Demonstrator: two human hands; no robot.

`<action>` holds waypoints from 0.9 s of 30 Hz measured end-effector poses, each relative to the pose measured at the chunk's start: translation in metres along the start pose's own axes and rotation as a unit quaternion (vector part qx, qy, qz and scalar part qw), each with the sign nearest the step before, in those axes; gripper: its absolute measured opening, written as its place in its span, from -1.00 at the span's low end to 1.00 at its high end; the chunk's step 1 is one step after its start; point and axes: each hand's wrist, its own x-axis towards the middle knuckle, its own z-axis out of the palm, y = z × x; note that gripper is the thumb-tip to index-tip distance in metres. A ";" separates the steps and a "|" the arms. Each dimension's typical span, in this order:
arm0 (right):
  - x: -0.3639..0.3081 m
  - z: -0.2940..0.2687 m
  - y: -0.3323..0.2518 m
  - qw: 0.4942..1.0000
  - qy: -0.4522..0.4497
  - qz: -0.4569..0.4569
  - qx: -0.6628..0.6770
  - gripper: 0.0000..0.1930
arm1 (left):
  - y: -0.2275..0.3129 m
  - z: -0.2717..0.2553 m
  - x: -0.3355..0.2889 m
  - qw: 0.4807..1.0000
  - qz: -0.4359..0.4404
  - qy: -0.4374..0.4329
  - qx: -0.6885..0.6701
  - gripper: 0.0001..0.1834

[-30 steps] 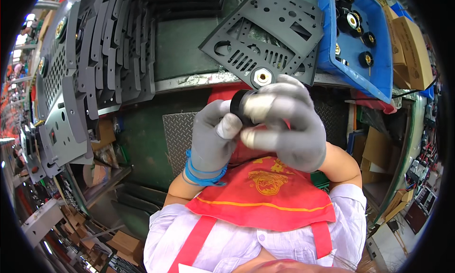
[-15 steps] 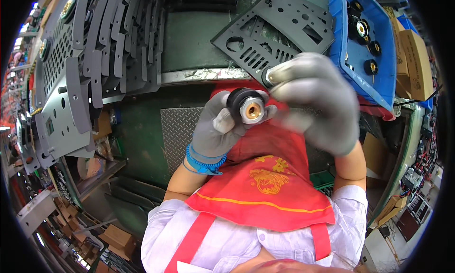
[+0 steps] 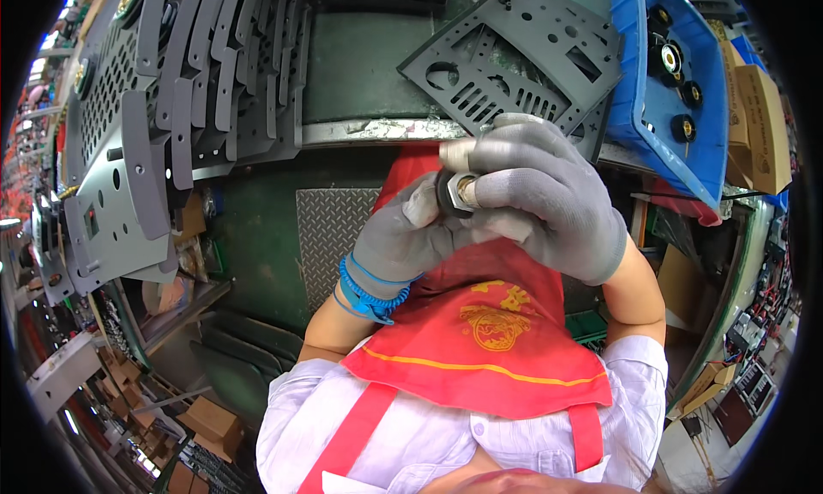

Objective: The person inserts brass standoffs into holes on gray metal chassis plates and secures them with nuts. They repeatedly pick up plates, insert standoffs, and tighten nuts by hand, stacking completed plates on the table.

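My gloved left hand (image 3: 399, 232) is closed around a black round fitting (image 3: 444, 195), held in front of my apron just short of the bench edge. A silver hex nut (image 3: 460, 195) sits on the fitting's right-hand face, with a brass-coloured core inside it. My gloved right hand (image 3: 549, 198) reaches across from the right. Its index fingertip and thumb side meet the nut, while the upper fingers curl above; the upper fingertips are slightly blurred. Whether anything else lies within the right hand's fingers is hidden.
Dark metal panels (image 3: 240, 74) stand stacked on edge at the left. Flat grey plates with cutouts (image 3: 549, 31) lie on the bench beyond my hands. A blue bin (image 3: 639, 108) holding several black and brass fittings stands at the right, beside cardboard boxes (image 3: 759, 121).
My right hand has come left and inward from the bench edge and now touches the nut. My left hand still holds the fitting, whose brass face has turned more to the right.
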 end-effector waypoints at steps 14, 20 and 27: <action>0.009 0.025 0.024 0.946 0.103 0.222 -0.214 -0.78 | -0.015 -0.047 -0.012 0.991 0.065 0.106 0.040 -0.43; 0.005 0.028 0.046 0.961 0.049 0.234 -0.139 -0.77 | -0.022 -0.074 -0.009 0.989 0.069 0.129 0.017 -0.47; -0.009 -0.021 0.059 0.978 -0.144 0.150 0.028 -0.71 | -0.016 -0.060 0.011 0.992 0.033 0.113 -0.036 -0.51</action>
